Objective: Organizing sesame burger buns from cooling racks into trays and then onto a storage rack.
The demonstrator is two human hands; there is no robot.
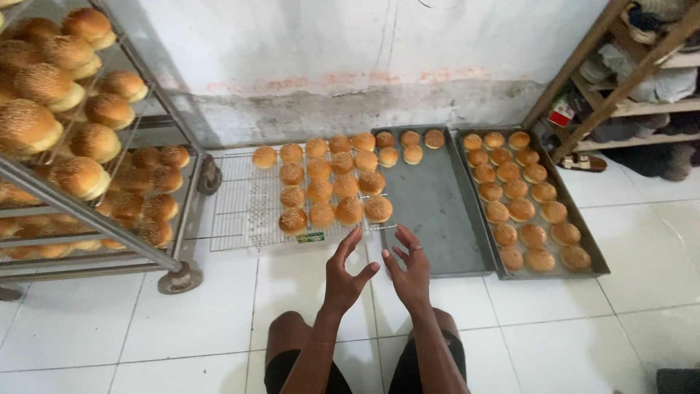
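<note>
Both hands hover empty, fingers spread, left hand [345, 271] and right hand [410, 270] just short of the wire cooling rack [240, 208] on the tiled floor. The nearest buns [332, 186] are round, golden-brown, sesame-topped, in close rows on the rack's right half.

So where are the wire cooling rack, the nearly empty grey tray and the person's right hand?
wire cooling rack [233, 208], head view, bare mesh left of the buns
grey tray [437, 211], head view, bare floor of tray
right hand [410, 273], head view, back of hand
</note>
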